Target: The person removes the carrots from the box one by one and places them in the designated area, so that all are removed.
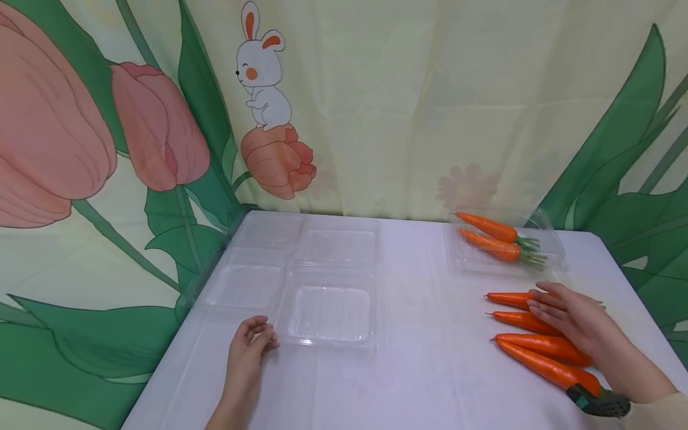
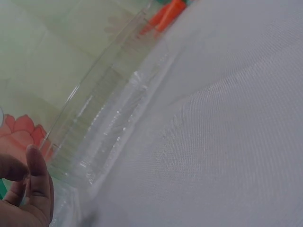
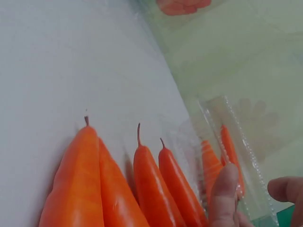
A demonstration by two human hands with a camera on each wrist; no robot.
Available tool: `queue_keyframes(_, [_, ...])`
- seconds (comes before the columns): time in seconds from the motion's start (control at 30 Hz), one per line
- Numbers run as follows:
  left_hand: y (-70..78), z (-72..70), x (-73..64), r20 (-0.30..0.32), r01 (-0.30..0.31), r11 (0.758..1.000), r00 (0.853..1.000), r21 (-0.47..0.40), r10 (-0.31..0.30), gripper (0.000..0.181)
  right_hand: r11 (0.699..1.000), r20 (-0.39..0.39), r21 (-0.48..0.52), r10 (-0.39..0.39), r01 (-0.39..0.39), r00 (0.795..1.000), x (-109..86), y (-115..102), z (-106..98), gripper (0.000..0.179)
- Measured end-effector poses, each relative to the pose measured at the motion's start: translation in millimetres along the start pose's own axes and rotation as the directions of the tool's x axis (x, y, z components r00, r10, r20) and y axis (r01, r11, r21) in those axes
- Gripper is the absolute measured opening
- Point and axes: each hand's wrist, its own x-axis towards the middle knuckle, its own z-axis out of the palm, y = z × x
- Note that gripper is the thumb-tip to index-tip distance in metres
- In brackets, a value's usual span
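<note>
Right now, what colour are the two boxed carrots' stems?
The stems are green, clearest in the head view.

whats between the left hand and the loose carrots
In the head view, the nearest clear tray, then bare white cloth, lies between the left hand and the loose carrots.
</note>
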Motion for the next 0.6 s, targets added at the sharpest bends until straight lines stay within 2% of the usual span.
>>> queue_keyframes(0.03, [-0.2, -0.4, -0.1, 0.001, 0.003, 1.000, 1.000, -0.002, -0.003, 0.035, 0.992, 0.024, 0.125, 0.010, -0.013, 1.000, 2.6, 0, 2, 0.081])
queue_keyframes(0.1, [-1.6, -0.9, 0.6, 0.004, 0.007, 1.000, 1.000, -0.011, -0.007, 0.034, 0.942, 0.070, 0.333, 0.022, -0.044, 0.997, 7.9, -1, 6, 0.085])
queue_keyframes(0.2, [-3.5, -1.2, 1.4, 0.010, 0.006, 1.000, 1.000, -0.030, -0.006, 0.033, 0.847, 0.112, 0.522, 0.051, -0.103, 0.992, 13.7, -4, 12, 0.093])
queue_keyframes(0.27, [-3.9, -1.8, 1.7, 0.015, 0.003, 0.999, 1.000, -0.041, -0.002, 0.034, 0.800, 0.123, 0.585, 0.078, -0.136, 0.989, 16.3, -6, 15, 0.097])
queue_keyframes(0.33, [-3.8, -3.0, 1.2, 0.012, 0.003, 0.999, 1.000, -0.054, -0.002, 0.033, 0.810, 0.119, 0.564, 0.112, -0.160, 0.987, 17.8, -9, 19, 0.099])
queue_keyframes(0.5, [-1.4, -5.4, -1.8, -0.009, 0.022, 0.997, 1.000, -0.074, -0.022, 0.029, 0.786, 0.109, 0.595, 0.130, -0.169, 0.986, 25.7, -15, 27, 0.095])
queue_keyframes(0.53, [-0.9, -5.3, -2.6, -0.014, 0.031, 0.997, 0.999, -0.069, -0.032, 0.030, 0.751, 0.106, 0.639, 0.124, -0.163, 0.987, 28.2, -16, 28, 0.093])
queue_keyframes(0.57, [-0.4, -5.2, -3.5, -0.017, 0.044, 0.997, 0.999, -0.059, -0.045, 0.031, 0.729, 0.099, 0.666, 0.118, -0.154, 0.988, 30.6, -17, 29, 0.091])
queue_keyframes(0.6, [-0.1, -5.0, -4.4, -0.023, 0.057, 0.997, 0.998, -0.049, -0.059, 0.032, 0.720, 0.092, 0.679, 0.113, -0.146, 0.989, 32.7, -18, 30, 0.090])
